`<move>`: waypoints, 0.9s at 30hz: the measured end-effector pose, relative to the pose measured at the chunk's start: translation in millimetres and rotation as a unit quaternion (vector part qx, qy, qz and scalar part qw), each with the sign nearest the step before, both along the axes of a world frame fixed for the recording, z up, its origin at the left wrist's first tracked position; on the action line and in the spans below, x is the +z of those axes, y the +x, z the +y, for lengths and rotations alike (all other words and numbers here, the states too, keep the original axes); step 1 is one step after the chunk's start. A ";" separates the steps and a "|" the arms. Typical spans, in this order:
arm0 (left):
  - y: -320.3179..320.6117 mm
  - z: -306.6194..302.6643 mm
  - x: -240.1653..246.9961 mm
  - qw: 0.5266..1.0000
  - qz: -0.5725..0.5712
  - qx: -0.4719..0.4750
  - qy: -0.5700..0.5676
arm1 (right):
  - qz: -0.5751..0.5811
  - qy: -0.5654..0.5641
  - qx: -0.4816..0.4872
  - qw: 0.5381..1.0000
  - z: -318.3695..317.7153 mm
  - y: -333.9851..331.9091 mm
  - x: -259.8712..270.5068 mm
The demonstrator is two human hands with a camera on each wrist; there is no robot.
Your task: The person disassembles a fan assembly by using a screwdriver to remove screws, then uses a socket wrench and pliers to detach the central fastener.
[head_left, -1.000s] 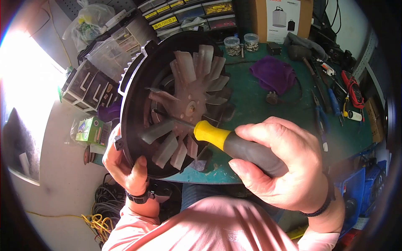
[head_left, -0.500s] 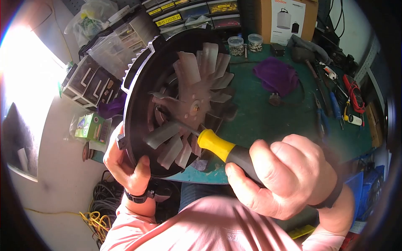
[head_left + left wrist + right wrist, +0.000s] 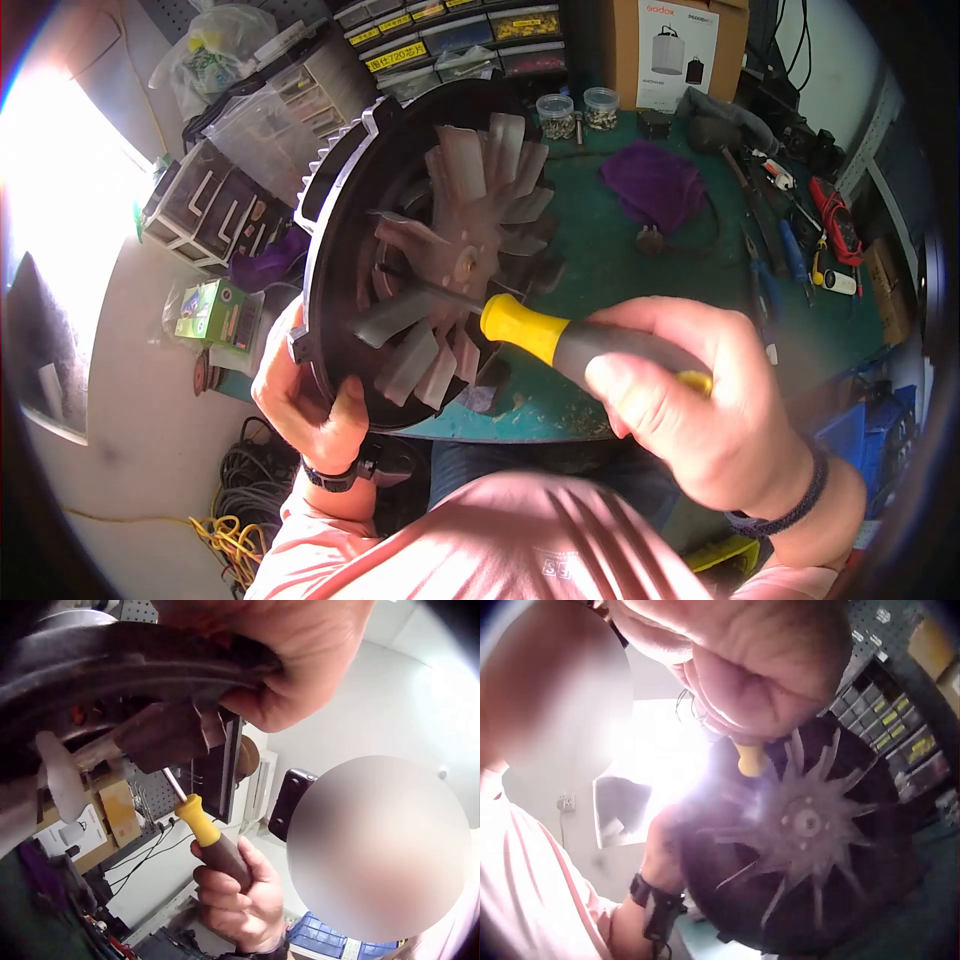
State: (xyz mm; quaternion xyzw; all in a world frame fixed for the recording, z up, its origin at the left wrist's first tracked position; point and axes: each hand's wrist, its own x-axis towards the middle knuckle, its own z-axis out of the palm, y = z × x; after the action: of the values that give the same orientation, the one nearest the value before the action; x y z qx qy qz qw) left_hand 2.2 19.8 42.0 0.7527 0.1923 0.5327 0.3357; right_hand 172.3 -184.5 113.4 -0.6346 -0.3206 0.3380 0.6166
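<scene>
My left hand (image 3: 305, 400) grips the lower left rim of a round black housing (image 3: 335, 330), thumb on the inner side. A bladed metal fan (image 3: 465, 235) sits inside this housing, which stands tilted above the bench. In my right hand (image 3: 690, 390) is a screwdriver (image 3: 530, 328) with a yellow and dark grey handle. Its shaft runs between the fan blades toward the inside of the housing, where the tip is hidden. The left wrist view shows the right fingers wrapped round the screwdriver handle (image 3: 221, 855). From the right wrist, the fan hub (image 3: 807, 822) faces the camera.
On the green bench (image 3: 580, 260) lies a purple cloth (image 3: 655, 185). Two small jars (image 3: 600, 108) of screws stand behind it, near a cardboard box (image 3: 730, 90). Hand tools, including pliers (image 3: 765, 270), and a red meter (image 3: 835, 220) lie at the right. Drawer units (image 3: 215, 200) stand at left.
The right hand has turned round the screwdriver handle and changed its grip, with the yellow end of the handle now showing. The shaft stays between the blades; the left hand keeps its hold.
</scene>
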 end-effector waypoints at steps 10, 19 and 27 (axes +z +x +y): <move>2.3 -1.7 5.8 1.000 0.018 0.003 0.016 | -0.673 0.055 0.066 0.734 -4.2 21.2 -6.1; 7.3 -3.5 7.1 1.000 -0.011 -0.014 0.004 | -0.214 0.086 -0.023 0.973 2.2 -4.3 -24.3; 6.5 7.9 12.6 0.993 0.006 -0.084 0.085 | -0.047 -0.079 0.022 0.996 0.6 -2.4 7.6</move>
State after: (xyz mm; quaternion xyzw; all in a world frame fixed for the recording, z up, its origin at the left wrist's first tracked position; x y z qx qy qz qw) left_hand 8.8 27.7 54.6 0.7954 0.0840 0.5122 0.3128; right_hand 169.9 -183.9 121.0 -0.6894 -0.3350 0.3457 0.5413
